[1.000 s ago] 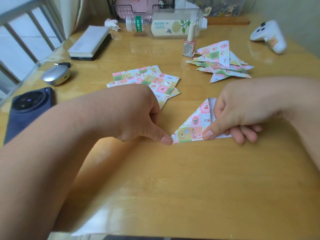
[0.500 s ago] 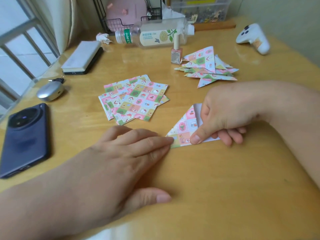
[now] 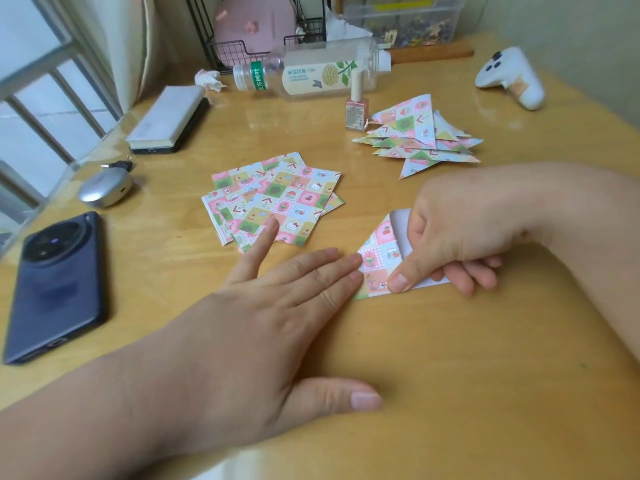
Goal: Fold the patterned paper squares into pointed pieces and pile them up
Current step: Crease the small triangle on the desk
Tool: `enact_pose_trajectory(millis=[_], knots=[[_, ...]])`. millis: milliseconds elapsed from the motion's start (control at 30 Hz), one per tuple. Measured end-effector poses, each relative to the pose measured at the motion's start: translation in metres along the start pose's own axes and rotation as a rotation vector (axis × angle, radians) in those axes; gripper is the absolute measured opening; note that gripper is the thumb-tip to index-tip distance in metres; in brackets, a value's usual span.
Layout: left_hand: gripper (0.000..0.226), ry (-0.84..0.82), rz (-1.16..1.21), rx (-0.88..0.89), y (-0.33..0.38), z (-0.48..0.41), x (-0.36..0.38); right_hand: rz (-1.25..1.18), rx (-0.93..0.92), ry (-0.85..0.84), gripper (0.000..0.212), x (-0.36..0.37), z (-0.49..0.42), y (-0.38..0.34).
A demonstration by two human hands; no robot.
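Two hands are low on the table (image 3: 433, 368), close to camera. My read, near to far:

- The left hand (image 3: 277, 323) lies flat, palm down, fingers straight, thumb splayed toward me. The middle fingertips touch the left corner of the half-folded piece (image 3: 375, 263). The index finger spreads away, its tip over the near edge of the flat squares (image 3: 277, 199).
- The right hand (image 3: 460, 237) clamps the same piece from the right. The thumb presses on the patterned face near the bottom edge, the index finger is on the white flap above, and the other fingers curl at the lower right edge. I can't tell if those go under the paper.
- The piece is a triangle, pattern up, with white showing at the top and bottom right. It lies flat on the wood between the hands.
- A dark phone (image 3: 55, 289) lies far left, camera ring up.
- The flat squares sit mid-table, fanned and unfolded, just beyond the left fingertips.
- A silver pebble-shaped case (image 3: 105, 185) is left of them, near the rail.
- The pile of pointed pieces (image 3: 419, 136) sits right of centre, several layers deep, tips sticking out sideways, well apart from the hands.
- A pink nail-polish bottle (image 3: 356, 109) stands upright just beside the pile's left edge.
- A clear drink bottle (image 3: 311, 72) lies on its side behind that, with a crumpled tissue (image 3: 209, 79) at its cap end.
- A grey slab device (image 3: 168, 121) is back left, and a white game controller (image 3: 510, 77) back right.
- A wire basket (image 3: 228, 51) and a clear plastic box (image 3: 401, 19) stand at the rear edge.
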State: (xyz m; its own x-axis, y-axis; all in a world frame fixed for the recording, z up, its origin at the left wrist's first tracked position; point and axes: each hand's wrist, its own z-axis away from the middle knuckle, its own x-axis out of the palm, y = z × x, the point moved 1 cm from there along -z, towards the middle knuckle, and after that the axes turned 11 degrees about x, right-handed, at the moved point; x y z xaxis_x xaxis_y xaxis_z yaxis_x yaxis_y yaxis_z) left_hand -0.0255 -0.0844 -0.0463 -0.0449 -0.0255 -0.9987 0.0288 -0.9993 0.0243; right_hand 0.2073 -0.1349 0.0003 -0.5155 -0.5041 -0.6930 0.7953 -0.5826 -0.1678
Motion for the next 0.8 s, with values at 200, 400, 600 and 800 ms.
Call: enact_pose_trajectory(millis=[200,400,600,800], knots=[[0.097,-0.073,0.024,0.010,-0.006,-0.013,-0.008,0.011,0.004,-0.007,0.050,0.000,-0.001,0.000],[0.101,-0.077,-0.036,0.036,-0.016,-0.042,-0.013,0.016,0.008,-0.023,0.048,-0.001,-0.002,-0.001],[0.100,-0.173,-0.073,0.025,-0.026,-0.063,-0.018,0.030,0.006,-0.020,0.048,-0.001,-0.004,0.000],[0.081,-0.141,-0.108,0.024,-0.032,-0.070,-0.014,0.035,0.011,-0.008,0.051,0.000,-0.004,0.001]])
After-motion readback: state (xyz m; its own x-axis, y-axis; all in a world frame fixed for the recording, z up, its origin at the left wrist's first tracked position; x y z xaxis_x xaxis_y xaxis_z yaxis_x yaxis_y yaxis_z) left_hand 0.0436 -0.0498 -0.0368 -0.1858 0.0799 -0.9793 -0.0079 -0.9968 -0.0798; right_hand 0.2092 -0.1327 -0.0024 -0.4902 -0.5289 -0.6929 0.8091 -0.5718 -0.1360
